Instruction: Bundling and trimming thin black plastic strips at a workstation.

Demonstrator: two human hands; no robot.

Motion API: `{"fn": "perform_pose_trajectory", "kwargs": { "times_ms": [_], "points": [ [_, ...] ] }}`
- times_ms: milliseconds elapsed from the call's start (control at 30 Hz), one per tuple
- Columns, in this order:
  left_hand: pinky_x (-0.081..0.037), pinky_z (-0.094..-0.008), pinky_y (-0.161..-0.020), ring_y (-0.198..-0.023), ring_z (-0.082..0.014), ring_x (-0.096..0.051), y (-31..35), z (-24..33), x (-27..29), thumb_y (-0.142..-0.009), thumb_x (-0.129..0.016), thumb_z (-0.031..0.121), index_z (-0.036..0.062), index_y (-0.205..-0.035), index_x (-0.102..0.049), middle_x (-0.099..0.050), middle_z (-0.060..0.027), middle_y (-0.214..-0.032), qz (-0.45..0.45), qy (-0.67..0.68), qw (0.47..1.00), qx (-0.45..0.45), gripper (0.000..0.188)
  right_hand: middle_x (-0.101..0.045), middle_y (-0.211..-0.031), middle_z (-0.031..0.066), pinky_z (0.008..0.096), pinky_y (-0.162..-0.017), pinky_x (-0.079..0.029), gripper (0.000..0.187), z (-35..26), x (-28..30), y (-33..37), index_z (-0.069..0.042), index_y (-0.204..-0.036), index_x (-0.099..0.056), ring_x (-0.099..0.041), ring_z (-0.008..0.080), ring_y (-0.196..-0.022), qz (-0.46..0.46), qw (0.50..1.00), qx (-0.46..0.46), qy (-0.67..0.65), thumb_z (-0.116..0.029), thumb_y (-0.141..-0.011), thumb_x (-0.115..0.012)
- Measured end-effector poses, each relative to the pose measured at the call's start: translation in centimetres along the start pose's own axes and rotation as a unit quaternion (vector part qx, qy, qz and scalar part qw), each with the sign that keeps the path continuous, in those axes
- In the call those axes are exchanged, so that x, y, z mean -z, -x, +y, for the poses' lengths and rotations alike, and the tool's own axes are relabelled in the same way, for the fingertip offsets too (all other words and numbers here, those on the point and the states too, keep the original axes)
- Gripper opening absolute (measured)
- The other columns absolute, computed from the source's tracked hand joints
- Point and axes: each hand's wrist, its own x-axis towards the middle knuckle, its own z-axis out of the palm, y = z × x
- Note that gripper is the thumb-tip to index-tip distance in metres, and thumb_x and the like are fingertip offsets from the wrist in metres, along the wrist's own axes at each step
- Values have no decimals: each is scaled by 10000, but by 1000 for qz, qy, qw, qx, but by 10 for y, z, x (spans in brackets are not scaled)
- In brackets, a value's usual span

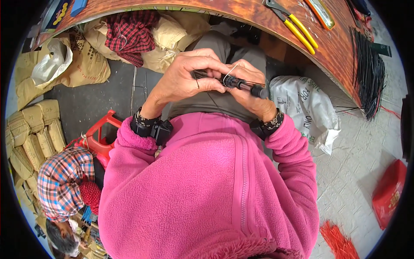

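Both my hands are closed around a slim dark bundle [246,85] of rod-like pieces, held above my lap. Its rounded black end points right, beyond my right hand. My left hand [183,77] pinches the bundle's left part between thumb and fingers. My right hand [254,105] is wrapped round it from below, its fingers partly hidden behind it. A thin pale band or string [231,74] crosses the bundle between the hands. One dark strand hangs by my left thumb; I cannot tell what the bundle is.
A wooden table [241,13] curves ahead, with yellow-handled pliers [297,32], an orange-edged tool [321,13] and black strands [368,71]. Sacks [88,60] lie left, a white sack [304,108] right. A red stool [101,134] and another person [64,181] are behind left; red strands [338,241] lie behind right.
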Motion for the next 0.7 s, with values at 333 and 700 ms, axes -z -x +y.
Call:
{"fn": "perform_pose_trajectory", "kwargs": {
  "times_ms": [333,700],
  "points": [
    [-506,-234,-716,-801,-96,-602,-7,6,6,-774,-784,-31,18,-1094,-716,-626,-30,-931,60,4,998,8,330,-688,-901,87,316,-703,-515,261,6,3,-16,-5,-1028,-705,-639,192,-788,-17,990,-104,-89,-84,-796,-794],
    [-492,-199,-708,-809,-48,-577,-7,5,-13,-820,-768,-14,-3,-1066,-686,-620,3,-924,180,197,958,103,259,-680,-997,-8,287,-853,-498,272,11,17,-33,-13,-1116,-688,-594,100,-937,-130,959,-221,-122,-195,-919,-735]
  ]
}}
